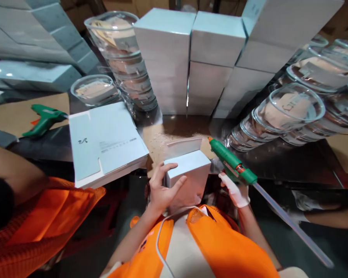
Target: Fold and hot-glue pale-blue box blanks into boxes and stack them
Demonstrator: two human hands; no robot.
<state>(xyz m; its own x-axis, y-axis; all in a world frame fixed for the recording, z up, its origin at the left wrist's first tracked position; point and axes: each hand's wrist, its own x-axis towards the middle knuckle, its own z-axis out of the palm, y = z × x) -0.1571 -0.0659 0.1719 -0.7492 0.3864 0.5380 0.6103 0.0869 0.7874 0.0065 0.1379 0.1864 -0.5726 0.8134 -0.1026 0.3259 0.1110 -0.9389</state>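
My bare left hand [164,185] grips the left side of a small white box [188,177], thumb on its near face and fingers at the top edge. The box stands at the table edge close to my body, with a raised flap [185,146] on its far side. My right hand [234,190], in a white glove, is closed round the handle of a green hot glue gun [233,160]. Its orange nozzle points up and left, just right of the box. A long clear glue stick [292,224] sticks out of the gun's back.
Flat white box blanks [113,139] lie stacked at left, near a second green glue gun [45,117]. Stacked clear tubs [133,73] and white boxes [165,58] stand behind; more tubs [295,106] at right. A co-worker's arm [14,166] reaches in left, another arm [330,218] right.
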